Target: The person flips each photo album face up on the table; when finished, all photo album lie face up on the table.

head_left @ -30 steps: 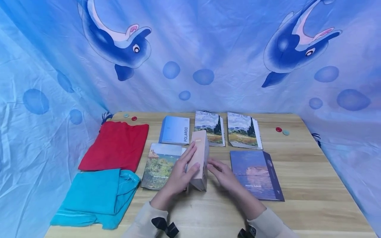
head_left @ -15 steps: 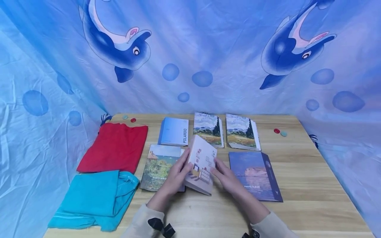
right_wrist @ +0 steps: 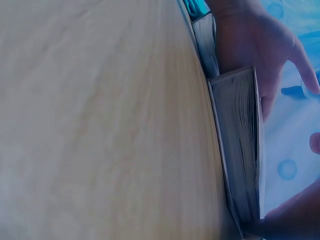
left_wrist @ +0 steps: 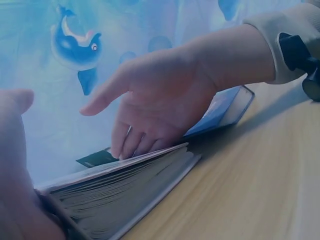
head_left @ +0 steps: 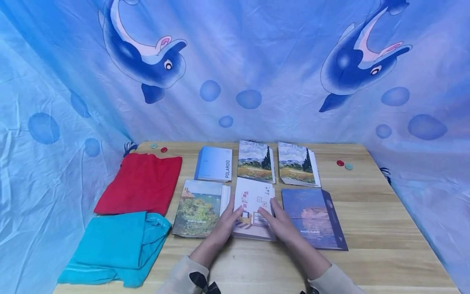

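A thick photo album with a pale cover and small room drawings lies flat in the front row, page edges showing in both wrist views. My left hand rests along its left side and my right hand along its right side. In the left wrist view, the right hand has fairly straight fingers at the album's edge and its thumb raised; part of the left hand shows at the border. In the right wrist view, the left hand also holds its thumb away from the cover.
Albums with a garden painting and a purple sea-cliff painting flank it. Behind are a blue Polaroid album and two landscape albums. Red cloth and teal cloth lie left; small discs sit at the back.
The pale album, tilted on its spine side a second ago, has been lowered flat between its neighbours. Both hands went down with it, and their thumbs have loosened from its cover.
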`<state>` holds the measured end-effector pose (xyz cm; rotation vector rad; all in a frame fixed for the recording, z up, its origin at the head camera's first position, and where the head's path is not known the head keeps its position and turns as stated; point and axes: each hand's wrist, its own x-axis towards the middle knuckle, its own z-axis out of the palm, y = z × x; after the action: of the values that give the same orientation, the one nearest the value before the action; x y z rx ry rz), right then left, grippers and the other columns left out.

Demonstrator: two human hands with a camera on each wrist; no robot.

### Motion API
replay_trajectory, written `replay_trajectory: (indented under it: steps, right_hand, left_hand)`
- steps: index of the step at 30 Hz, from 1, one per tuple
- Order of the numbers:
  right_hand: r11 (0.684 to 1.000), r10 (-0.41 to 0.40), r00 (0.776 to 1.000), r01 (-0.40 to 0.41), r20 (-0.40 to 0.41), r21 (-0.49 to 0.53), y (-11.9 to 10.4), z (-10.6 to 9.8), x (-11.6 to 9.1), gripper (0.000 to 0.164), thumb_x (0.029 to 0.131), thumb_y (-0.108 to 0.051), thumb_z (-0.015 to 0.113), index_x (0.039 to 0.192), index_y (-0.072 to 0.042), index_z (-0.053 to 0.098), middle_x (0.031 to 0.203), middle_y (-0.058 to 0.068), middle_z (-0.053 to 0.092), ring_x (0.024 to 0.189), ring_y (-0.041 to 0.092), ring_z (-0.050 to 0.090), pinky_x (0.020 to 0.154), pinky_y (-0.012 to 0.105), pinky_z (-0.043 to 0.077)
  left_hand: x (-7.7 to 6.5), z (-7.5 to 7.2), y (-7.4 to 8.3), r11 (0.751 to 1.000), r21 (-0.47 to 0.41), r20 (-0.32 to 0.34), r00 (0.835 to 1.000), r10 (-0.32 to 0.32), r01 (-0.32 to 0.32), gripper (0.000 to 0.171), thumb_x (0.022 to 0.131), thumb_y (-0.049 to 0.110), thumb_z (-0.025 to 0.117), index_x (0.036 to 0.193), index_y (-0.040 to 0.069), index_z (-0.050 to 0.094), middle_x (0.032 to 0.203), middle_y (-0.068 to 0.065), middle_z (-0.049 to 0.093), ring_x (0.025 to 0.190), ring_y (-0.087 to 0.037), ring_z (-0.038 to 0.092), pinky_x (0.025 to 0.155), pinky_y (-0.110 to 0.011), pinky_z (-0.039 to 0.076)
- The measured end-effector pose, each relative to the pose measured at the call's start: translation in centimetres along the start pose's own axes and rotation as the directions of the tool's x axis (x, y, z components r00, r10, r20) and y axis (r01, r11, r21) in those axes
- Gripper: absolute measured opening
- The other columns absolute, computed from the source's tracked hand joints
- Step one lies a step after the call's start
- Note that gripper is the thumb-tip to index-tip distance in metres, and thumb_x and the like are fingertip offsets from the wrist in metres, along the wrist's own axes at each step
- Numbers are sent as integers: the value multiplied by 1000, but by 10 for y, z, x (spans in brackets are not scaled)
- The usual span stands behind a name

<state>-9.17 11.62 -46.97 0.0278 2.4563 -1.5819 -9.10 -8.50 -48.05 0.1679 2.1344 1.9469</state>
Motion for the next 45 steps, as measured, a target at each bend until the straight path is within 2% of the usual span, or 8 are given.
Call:
replay_trajectory:
  steps: [6, 14, 21, 27, 35, 40, 43, 45]
  right_hand:
    - [1000, 7, 1000, -7, -2, -23, 1, 0, -1, 85, 101, -43, 59, 158, 5, 18, 165, 25, 11, 152, 42, 10, 121, 56, 9]
    - [990, -115, 992, 119, -51, 82, 0, -4, 4, 71, 103, -30, 59, 160, -3, 26, 164, 22, 22, 150, 42, 19, 121, 53, 17]
    - [951, -236, 965, 254, -117, 177, 3, -24, 5, 64, 105, -20, 57, 158, -2, 27, 162, 22, 28, 149, 39, 27, 120, 51, 24]
    - [956, -208, 962, 238, -178, 170, 3, -57, -3, 62, 106, -24, 55, 157, -2, 29, 159, 20, 36, 148, 35, 32, 119, 49, 27]
    - [973, -222, 950, 231, -219, 16, 26, -105, -11, 57, 107, -27, 54, 154, 0, 37, 154, 22, 43, 141, 39, 42, 98, 2, 32]
    - [979, -198, 958, 185, -206, -80, 43, -129, -14, 61, 105, -24, 57, 156, 0, 33, 157, 27, 36, 143, 45, 36, 115, 29, 35]
    - [992, -117, 971, 104, -207, -72, 52, -142, -17, 67, 105, -28, 57, 158, 0, 27, 160, 27, 29, 147, 45, 26, 117, 54, 26]
    - [998, -51, 977, 45, -205, -33, 58, -147, -19, 70, 105, -30, 57, 159, 1, 23, 162, 28, 24, 149, 46, 22, 118, 58, 23]
  left_hand:
    - [1, 0, -1, 998, 56, -24, 1000, 19, -18, 82, 105, 40, 47, 161, -1, 4, 168, -21, 1, 154, -38, -1, 121, -58, -2]
    - [6, -8, 19, 949, 206, -29, 968, 248, -237, 70, 105, 28, 51, 161, 3, 17, 169, -15, 11, 155, -31, 9, 123, -55, 7]
    - [16, 11, 20, 913, 261, 1, 946, 326, -315, 71, 101, 31, 61, 159, 5, 30, 165, -14, 26, 151, -33, 24, 121, -55, 19]
    - [26, 33, 18, 909, 264, 8, 943, 333, -323, 63, 100, 33, 64, 151, 3, 44, 157, -14, 42, 147, -31, 35, 120, -53, 24]
    - [33, 68, 10, 915, 283, 56, 957, 283, -287, 61, 102, 37, 58, 152, 4, 44, 160, -13, 39, 148, -31, 33, 120, -53, 25]
    - [33, 87, 8, 919, 324, 124, 973, 194, -224, 69, 102, 42, 55, 157, 5, 35, 166, -11, 25, 151, -32, 24, 121, -54, 21]
    - [33, 98, 8, 928, 315, 152, 976, 159, -200, 72, 102, 42, 54, 159, 5, 30, 168, -13, 18, 153, -32, 19, 121, -54, 20]
    - [32, 105, 7, 935, 302, 157, 977, 143, -185, 74, 102, 41, 55, 160, 5, 27, 168, -13, 15, 153, -31, 17, 122, -53, 18]
